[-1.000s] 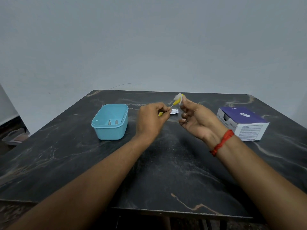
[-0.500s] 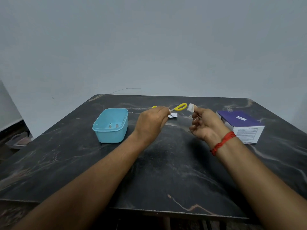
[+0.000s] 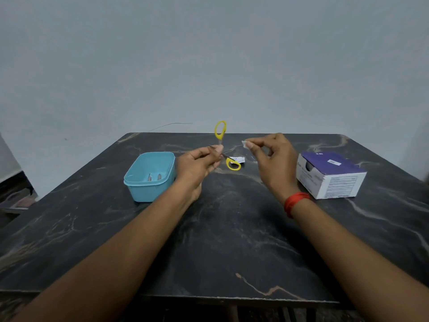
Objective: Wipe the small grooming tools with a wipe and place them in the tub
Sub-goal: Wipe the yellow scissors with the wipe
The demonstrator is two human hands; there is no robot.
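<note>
The left hand (image 3: 199,161) pinches small yellow-handled scissors (image 3: 219,137) near the blades, with the handles spread wide apart. The right hand (image 3: 274,156) pinches a small white wipe (image 3: 245,144) just beside them. On the dark marble table (image 3: 232,228), a teal tub (image 3: 148,191) holding two metal tools (image 3: 154,177) sits toward the left edge, and a purple-topped box (image 3: 329,175) toward the right edge.

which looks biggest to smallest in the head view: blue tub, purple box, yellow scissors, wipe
1. purple box
2. blue tub, only slightly smaller-looking
3. yellow scissors, spread open in the left hand
4. wipe, pinched by the right hand, partly hidden
</note>
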